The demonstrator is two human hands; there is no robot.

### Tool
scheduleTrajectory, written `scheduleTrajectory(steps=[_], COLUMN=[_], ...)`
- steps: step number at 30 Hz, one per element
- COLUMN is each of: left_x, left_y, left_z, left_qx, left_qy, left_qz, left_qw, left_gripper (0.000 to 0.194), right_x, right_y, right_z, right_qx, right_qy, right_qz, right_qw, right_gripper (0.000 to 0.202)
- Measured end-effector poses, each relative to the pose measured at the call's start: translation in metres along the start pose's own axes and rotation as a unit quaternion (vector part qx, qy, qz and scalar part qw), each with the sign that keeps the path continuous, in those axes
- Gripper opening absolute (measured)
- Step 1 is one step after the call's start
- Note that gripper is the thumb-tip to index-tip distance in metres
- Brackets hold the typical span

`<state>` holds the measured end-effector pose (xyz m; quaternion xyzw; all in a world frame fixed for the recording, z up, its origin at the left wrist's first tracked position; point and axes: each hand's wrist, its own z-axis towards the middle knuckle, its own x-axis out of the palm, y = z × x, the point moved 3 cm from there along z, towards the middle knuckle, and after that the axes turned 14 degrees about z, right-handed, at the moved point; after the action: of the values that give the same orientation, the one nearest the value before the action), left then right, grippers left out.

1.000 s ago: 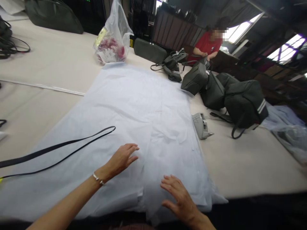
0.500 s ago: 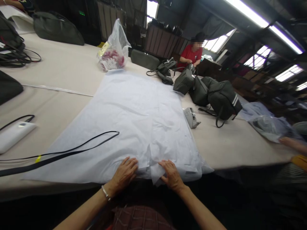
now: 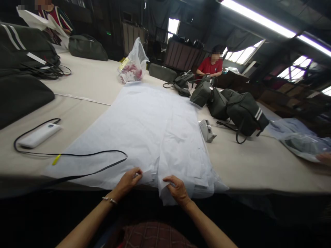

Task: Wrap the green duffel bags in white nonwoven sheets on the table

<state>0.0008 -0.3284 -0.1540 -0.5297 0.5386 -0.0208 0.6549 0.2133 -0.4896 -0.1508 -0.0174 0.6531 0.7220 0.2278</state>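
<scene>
The white sheets (image 3: 144,127) lie flat on the table (image 3: 245,165), running from its near edge toward the clear bag (image 3: 131,70). The near corner of the upper layer hangs over the table edge. The right hand (image 3: 178,188) grips this layer at its near edge, thumb and index finger closed on the material. The left hand (image 3: 132,178) is at the near edge, just left of the layer; its fingers are curled narrow, pinching a sheet edge. The cord (image 3: 88,154) loops over the left side of the sheets. The grey tool (image 3: 206,131) sits just beside their right edge. The white device (image 3: 40,135) lies to the left, apart from the sheets.
</scene>
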Motion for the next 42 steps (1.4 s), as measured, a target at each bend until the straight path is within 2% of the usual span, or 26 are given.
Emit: scheduleTrajectory(steps=[3,8,15,18,22,24,25,28,31,34,36,38,42], left_x=[-0.012,-0.037,-0.058,-0.070,-0.080,-0.079,-0.076,-0.060,-0.039,-0.019,-0.009,-0.004,-0.010], left_y=[-0.010,-0.018,-0.015,-0.006,0.010,0.010,0.007,-0.011,-0.023,-0.020,-0.014,-0.008,0.004], left_z=[0.010,0.015,0.009,0.008,0.005,0.002,0.001,-0.002,-0.003,-0.003,-0.002,-0.001,0.000], left_qx=[-0.007,-0.040,-0.069,-0.085,-0.116,-0.111,-0.099,-0.029,0.022,0.006,-0.001,0.002,-0.037], left_qy=[0.011,-0.017,-0.055,-0.107,-0.206,-0.209,-0.187,-0.059,0.060,0.103,0.098,0.062,-0.109], left_qz=[-0.033,-0.103,-0.180,-0.199,-0.250,-0.267,-0.268,-0.240,-0.166,-0.090,-0.062,-0.045,0.042], left_qw=[0.999,0.994,0.980,0.970,0.939,0.934,0.940,0.968,0.984,0.991,0.993,0.997,0.992], left_gripper=[0.029,0.034,0.035,0.036,0.037,0.036,0.035,0.029,0.028,0.030,0.030,0.030,0.029], right_x=[0.006,0.023,0.050,0.053,0.052,0.053,0.055,0.068,0.081,0.087,0.086,0.083,0.073], right_y=[0.002,-0.006,-0.017,-0.024,-0.028,-0.025,-0.022,-0.011,-0.003,-0.003,-0.004,-0.005,-0.006], right_z=[0.003,0.012,0.032,0.036,0.036,0.037,0.038,0.044,0.047,0.045,0.043,0.044,0.056], right_qx=[-0.020,-0.038,-0.088,-0.093,-0.095,-0.093,-0.093,-0.118,-0.162,-0.196,-0.210,-0.202,-0.144], right_qy=[0.012,0.035,0.167,0.189,0.193,0.188,0.183,0.189,0.240,0.309,0.337,0.328,0.242], right_qz=[0.004,-0.020,-0.064,-0.062,-0.056,-0.061,-0.065,-0.069,-0.062,-0.063,-0.069,-0.066,-0.025], right_qw=[1.000,0.998,0.980,0.976,0.975,0.976,0.976,0.972,0.955,0.929,0.915,0.920,0.959], right_gripper=[0.033,0.036,0.040,0.043,0.045,0.041,0.039,0.040,0.041,0.035,0.033,0.034,0.045])
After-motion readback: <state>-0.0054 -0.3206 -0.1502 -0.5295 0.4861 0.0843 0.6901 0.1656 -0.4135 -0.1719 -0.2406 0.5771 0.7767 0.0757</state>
